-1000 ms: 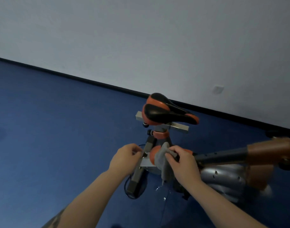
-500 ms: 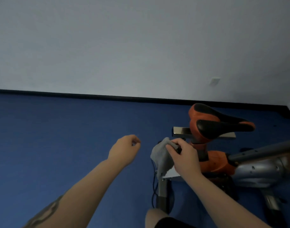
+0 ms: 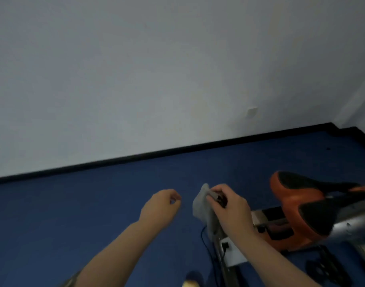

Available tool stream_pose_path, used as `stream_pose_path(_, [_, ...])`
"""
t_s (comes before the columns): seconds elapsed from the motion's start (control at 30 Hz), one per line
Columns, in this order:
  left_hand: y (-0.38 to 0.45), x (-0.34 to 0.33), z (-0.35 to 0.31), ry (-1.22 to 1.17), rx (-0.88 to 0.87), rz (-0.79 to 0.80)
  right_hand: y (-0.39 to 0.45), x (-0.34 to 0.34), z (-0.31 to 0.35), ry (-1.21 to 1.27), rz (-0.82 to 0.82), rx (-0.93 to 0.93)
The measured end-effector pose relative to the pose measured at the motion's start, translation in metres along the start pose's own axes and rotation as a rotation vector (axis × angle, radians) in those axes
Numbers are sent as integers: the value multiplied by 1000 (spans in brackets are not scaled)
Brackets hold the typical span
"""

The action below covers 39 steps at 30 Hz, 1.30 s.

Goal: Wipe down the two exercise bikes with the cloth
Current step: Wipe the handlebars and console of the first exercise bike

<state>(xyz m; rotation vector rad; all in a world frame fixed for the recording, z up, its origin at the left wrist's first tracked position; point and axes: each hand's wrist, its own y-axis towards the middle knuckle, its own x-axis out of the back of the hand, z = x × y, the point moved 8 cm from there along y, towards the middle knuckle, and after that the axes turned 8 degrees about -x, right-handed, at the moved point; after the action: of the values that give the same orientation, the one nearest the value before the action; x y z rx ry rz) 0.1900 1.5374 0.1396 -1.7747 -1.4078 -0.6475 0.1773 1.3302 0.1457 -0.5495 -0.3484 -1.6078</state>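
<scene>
Cloth (image 3: 202, 206): grey, bunched, hanging down from the right hand; near picture centre toward 5 o'clock, just left of the bike.
Right hand (image 3: 229, 208): fingers curled round the cloth's upper edge, gripping it; forearm running off toward 5 o'clock.
Left hand (image 3: 160, 206): at 9 o'clock of the cloth, apart from it; fingers loosely curled, thumb tip near forefinger, holding nothing.
Exercise bike (image 3: 297, 235): at 3 o'clock of the right hand; orange frame, silver housing at the right edge, blurred.
Saddle (image 3: 301, 191): orange and black, topping the bike, nose pointing toward 3 o'clock.
Cable (image 3: 205, 241): thin, black, looping on the floor below the cloth at 6 o'clock.
Pedal (image 3: 324, 268): black, low at 5 o'clock of the saddle.
Floor (image 3: 94, 204): blue, running up to a black skirting strip (image 3: 136, 157).
Wall (image 3: 156, 69): pale grey, filling the upper half, 12 o'clock.
</scene>
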Motion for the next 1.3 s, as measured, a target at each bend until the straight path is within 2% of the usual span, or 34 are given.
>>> stream_pose_path(0.17, [85,43,-2,-41,-93,-28,63,-11,24,-74,-60,-10])
stream_pose_path(0.37, [180,43,-10,-65,-213,104,126,-20,20,-65,-140,-144])
stream_pose_path(0.6, [322,73,-47,18,-453,274,211,-11,22,78,-462,-343])
stream_pose_path(0.77, [409,75,-105,84,-633,373,251,10,32,138,-683,-428])
stream_pose_path(1.0, [444,-3,-216,105,-889,637,283,77,10,136,-939,-529])
stream_pose_path(1.3, [520,-48,-376,67,-1115,717,337,183,-31,208,-1223,-580])
